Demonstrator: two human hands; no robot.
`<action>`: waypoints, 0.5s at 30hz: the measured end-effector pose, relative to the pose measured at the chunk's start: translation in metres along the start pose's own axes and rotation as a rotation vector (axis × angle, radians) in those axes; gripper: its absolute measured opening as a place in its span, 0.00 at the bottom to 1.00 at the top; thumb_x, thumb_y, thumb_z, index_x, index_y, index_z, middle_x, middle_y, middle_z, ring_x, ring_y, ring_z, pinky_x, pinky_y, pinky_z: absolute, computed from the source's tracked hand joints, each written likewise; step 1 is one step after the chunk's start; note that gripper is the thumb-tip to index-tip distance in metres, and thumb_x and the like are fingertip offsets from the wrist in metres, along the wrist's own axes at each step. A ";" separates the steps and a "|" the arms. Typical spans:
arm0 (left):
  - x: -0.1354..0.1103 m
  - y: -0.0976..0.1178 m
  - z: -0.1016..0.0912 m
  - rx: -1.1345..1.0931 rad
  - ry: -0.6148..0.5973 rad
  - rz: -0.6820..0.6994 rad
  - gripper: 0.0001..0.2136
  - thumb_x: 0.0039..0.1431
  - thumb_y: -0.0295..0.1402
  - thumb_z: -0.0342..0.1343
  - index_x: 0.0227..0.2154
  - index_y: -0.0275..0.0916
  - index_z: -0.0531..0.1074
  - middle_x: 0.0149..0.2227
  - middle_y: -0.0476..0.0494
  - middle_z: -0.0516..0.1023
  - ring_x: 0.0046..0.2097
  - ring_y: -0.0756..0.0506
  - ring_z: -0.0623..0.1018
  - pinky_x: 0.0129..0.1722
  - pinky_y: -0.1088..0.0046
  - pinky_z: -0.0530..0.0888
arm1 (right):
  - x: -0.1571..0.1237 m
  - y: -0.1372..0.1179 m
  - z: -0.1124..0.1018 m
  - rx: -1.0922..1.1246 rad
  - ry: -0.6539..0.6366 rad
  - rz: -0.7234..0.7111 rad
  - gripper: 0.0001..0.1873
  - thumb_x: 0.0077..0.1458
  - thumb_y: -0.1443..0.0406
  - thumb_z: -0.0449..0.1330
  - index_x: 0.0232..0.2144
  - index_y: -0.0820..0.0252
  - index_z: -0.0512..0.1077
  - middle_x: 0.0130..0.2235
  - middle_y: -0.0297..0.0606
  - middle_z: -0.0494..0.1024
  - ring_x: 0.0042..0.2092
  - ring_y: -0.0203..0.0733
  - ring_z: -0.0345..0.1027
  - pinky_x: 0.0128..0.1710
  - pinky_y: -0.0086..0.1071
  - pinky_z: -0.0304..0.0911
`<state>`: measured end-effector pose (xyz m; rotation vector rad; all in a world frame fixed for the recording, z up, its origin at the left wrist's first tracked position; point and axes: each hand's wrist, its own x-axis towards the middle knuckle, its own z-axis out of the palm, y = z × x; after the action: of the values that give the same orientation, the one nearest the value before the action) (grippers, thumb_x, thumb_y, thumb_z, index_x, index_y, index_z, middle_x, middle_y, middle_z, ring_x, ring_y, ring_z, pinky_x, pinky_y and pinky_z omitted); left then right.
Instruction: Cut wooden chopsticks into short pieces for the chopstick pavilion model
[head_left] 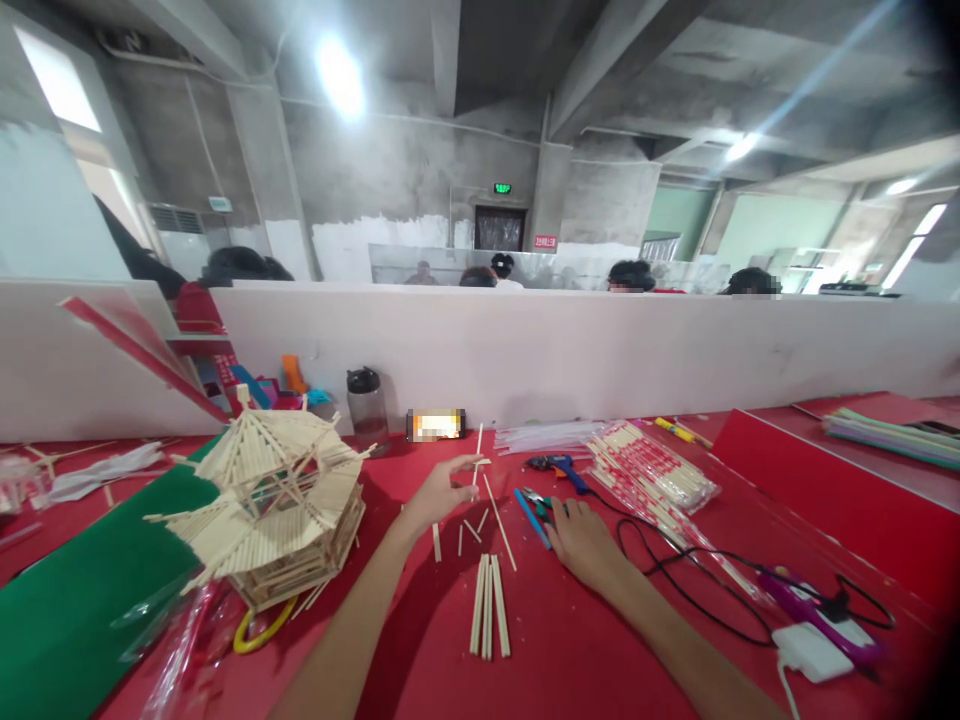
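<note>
My left hand [441, 492] is closed, pinching a thin wooden stick [479, 440] between thumb and fingers above the red table. My right hand [586, 540] has its fingers curled over the green handles of small pliers [534, 496]; part of the tool is hidden beneath them. A blue pen-like stick [531, 518] lies just left of the pliers. Between the hands are a long stick [500, 522] and several short cut pieces [472, 531]. Nearer to me rests a group of thicker wooden sticks [488, 607]. At left stands a tiered pavilion model [300, 540] made of sticks.
A blue glue gun [556, 468] with a black cable lies beyond my right hand. Packed sticks [651, 470] sit behind it. A phone [436, 425] and a bottle [366, 402] stand against the white partition [570, 350]. A purple power strip [821, 615] is at right.
</note>
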<state>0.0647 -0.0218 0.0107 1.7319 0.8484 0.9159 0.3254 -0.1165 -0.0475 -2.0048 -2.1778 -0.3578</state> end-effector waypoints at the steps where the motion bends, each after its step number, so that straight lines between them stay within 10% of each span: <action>1: 0.000 -0.002 -0.002 0.014 0.000 0.000 0.27 0.49 0.29 0.60 0.55 0.38 0.69 0.52 0.36 0.74 0.30 0.52 0.76 0.37 0.70 0.75 | 0.003 -0.001 0.000 -0.007 -0.005 -0.005 0.19 0.61 0.64 0.52 0.51 0.67 0.67 0.43 0.57 0.73 0.44 0.58 0.68 0.41 0.42 0.60; 8: -0.008 0.001 -0.032 -0.018 0.048 -0.057 0.28 0.50 0.32 0.61 0.56 0.39 0.67 0.54 0.34 0.72 0.30 0.52 0.77 0.35 0.70 0.75 | 0.039 0.018 -0.013 0.497 -0.083 0.188 0.18 0.66 0.62 0.43 0.47 0.65 0.68 0.38 0.50 0.76 0.39 0.49 0.72 0.38 0.36 0.62; 12: -0.011 0.014 -0.034 -0.088 0.028 -0.040 0.28 0.51 0.35 0.62 0.57 0.40 0.67 0.56 0.34 0.70 0.32 0.52 0.77 0.38 0.70 0.76 | 0.063 0.013 -0.038 1.218 -0.361 0.068 0.25 0.62 0.48 0.47 0.48 0.58 0.70 0.35 0.40 0.78 0.31 0.42 0.71 0.30 0.32 0.64; 15: -0.012 0.023 -0.026 -0.147 0.020 -0.049 0.28 0.53 0.36 0.62 0.58 0.42 0.66 0.58 0.35 0.68 0.34 0.52 0.78 0.40 0.68 0.76 | 0.080 -0.002 -0.057 1.366 -0.419 -0.092 0.21 0.52 0.50 0.61 0.41 0.59 0.76 0.37 0.39 0.79 0.36 0.43 0.72 0.35 0.32 0.66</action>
<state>0.0391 -0.0280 0.0364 1.5714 0.8127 0.9408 0.3138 -0.0560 0.0288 -1.1687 -1.7424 1.2804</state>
